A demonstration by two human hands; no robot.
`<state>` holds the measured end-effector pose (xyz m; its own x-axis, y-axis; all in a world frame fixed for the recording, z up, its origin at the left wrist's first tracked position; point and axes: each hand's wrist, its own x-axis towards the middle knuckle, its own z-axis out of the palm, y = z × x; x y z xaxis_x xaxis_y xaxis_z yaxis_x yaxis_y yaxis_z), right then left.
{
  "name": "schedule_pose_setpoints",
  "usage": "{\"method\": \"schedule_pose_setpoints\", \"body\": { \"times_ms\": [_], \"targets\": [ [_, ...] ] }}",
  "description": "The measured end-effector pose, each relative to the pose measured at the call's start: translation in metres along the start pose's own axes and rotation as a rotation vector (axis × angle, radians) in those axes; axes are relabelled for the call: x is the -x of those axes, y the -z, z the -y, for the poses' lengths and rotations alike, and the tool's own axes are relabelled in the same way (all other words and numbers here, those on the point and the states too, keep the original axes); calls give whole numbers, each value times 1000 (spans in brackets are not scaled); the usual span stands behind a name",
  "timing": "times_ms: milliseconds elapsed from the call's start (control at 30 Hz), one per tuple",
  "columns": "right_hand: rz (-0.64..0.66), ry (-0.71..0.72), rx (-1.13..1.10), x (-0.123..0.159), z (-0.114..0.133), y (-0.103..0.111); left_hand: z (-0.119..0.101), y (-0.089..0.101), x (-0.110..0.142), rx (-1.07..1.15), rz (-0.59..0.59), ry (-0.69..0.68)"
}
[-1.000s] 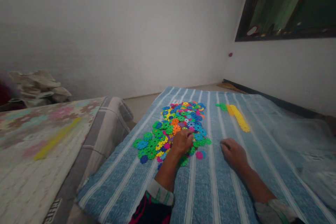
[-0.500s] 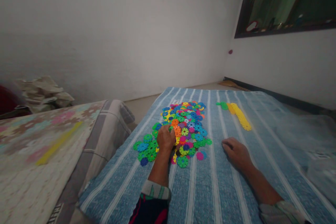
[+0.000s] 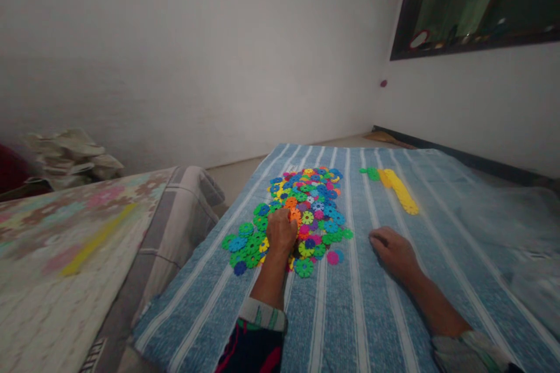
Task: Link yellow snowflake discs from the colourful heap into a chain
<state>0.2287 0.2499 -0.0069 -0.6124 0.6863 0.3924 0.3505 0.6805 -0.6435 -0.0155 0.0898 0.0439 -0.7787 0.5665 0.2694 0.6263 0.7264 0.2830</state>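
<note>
A loose heap of colourful notched plastic discs [image 3: 254, 245] lies on a blue-and-white striped cloth [image 3: 336, 309]. My left hand [image 3: 281, 230] is down on the heap, its fingers curled beside some orange discs [image 3: 296, 215]. Whatever may be in those fingers is hidden. My right hand [image 3: 394, 250] rests on the cloth to the right of the heap, fingers folded in, and I cannot see whether it holds anything. Beyond it lies a joined row of yellow discs [image 3: 401, 193] with orange and green discs [image 3: 371, 173] at its far end.
On the right is a crumpled clear plastic bag [image 3: 507, 215]. A second surface on the left has a floral cover [image 3: 105, 186] with a yellow strip [image 3: 98, 239] on it. Behind stand a white wall [image 3: 219, 58] and a dark-framed window [image 3: 472, 6].
My left hand has moved left across the heap, then slightly back to the right, with its fingers still curled. My right hand has stayed almost in place.
</note>
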Motion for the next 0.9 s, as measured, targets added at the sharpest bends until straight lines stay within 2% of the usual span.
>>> {"method": "schedule_pose_setpoints", "body": {
  "times_ms": [133,300,667,900],
  "targets": [
    [2,7,-12,1,1,1,2,-3,-1,-23,-26,-19],
    [2,9,-5,1,1,1,1,-1,0,-44,-3,-39],
    [12,10,25,1,-3,-1,-12,7,11,-26,71,-25],
    [30,10,35,3,-6,0,-24,4,21,-48,119,-108]
  ]
}}
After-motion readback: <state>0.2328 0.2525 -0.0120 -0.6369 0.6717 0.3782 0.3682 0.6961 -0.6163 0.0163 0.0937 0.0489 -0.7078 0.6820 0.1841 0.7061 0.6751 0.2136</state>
